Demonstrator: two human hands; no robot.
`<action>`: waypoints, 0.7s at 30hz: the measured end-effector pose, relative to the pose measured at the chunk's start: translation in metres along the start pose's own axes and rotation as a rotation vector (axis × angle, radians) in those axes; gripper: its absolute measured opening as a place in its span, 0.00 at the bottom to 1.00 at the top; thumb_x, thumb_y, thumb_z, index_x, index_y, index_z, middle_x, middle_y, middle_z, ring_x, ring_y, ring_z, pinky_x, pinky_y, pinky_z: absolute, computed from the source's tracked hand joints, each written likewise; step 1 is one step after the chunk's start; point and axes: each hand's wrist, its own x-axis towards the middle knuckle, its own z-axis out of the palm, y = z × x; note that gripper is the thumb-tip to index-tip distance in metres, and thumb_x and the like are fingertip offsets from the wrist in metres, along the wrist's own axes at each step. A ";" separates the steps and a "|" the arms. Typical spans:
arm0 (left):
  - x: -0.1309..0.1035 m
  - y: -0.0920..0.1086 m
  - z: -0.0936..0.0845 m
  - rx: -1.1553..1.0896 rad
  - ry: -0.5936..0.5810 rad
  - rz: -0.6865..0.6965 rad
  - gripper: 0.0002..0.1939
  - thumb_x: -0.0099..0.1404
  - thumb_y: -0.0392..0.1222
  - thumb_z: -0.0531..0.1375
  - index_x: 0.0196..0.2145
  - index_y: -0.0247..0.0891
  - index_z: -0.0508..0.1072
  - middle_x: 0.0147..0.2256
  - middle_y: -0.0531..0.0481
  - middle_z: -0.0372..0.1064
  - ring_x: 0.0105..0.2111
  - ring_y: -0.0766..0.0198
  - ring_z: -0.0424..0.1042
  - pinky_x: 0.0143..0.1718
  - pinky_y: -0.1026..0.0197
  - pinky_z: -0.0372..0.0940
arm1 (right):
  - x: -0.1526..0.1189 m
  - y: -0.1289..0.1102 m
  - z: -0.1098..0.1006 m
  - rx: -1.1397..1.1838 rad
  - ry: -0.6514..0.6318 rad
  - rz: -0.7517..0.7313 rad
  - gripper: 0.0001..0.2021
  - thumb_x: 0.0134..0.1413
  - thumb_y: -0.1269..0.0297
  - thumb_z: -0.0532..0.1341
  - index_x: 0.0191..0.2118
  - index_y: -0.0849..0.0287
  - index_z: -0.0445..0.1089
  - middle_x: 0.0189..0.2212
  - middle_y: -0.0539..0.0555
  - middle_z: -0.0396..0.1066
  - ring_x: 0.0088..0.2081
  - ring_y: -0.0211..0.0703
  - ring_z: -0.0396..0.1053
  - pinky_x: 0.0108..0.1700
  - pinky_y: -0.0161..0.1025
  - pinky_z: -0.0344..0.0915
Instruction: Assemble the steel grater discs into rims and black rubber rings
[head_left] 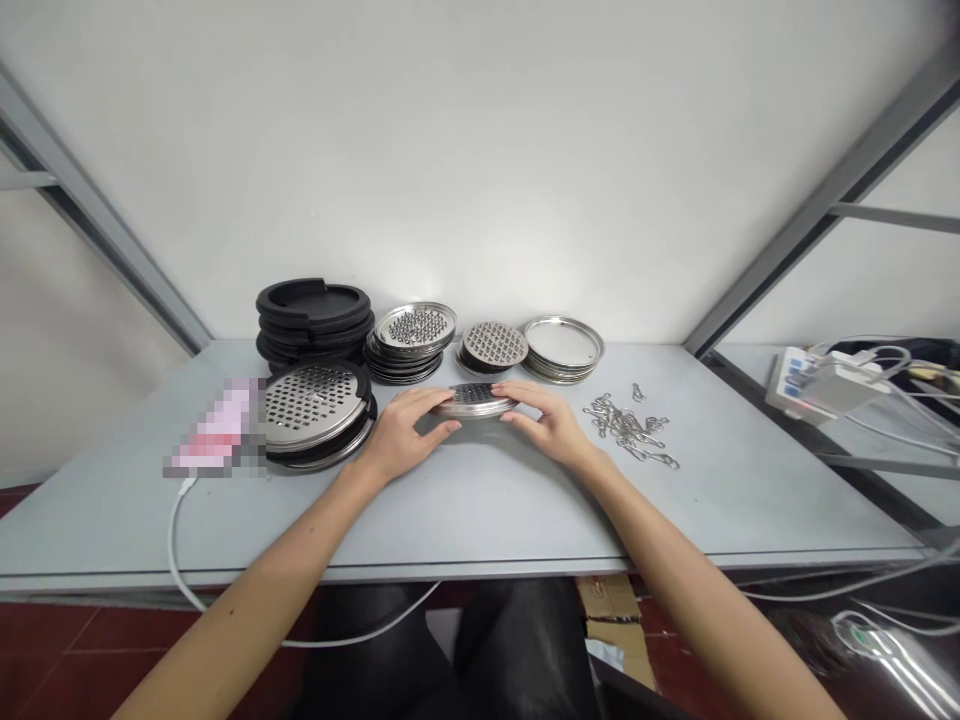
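Note:
Between my hands is a round metal grater disc (477,398) with a holed top, tilted a little above the table. Its left edge is gripped by my left hand (405,428), thumb below and fingers on top. My right hand (551,425) pinches the right edge the same way. Just behind it stand a stack of small grater discs (495,345), a stack of larger grater discs (415,330) and a stack of plain metal rimmed plates (564,343). Left of my left hand, holed grater discs in black holders (311,405) lie piled up.
Black ring-shaped holders (315,305) are stacked at the back left. A blurred-out pink device (217,430) with a white cable lies at left. Small metal clips (628,425) are scattered at right. A white power strip (821,385) sits beyond the frame post.

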 end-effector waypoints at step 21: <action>-0.002 0.002 0.005 -0.075 -0.025 0.053 0.17 0.63 0.48 0.65 0.48 0.40 0.77 0.45 0.44 0.77 0.47 0.54 0.76 0.52 0.51 0.68 | 0.000 -0.009 0.003 -0.038 -0.017 -0.091 0.15 0.59 0.60 0.63 0.51 0.53 0.72 0.49 0.58 0.75 0.54 0.52 0.69 0.58 0.53 0.64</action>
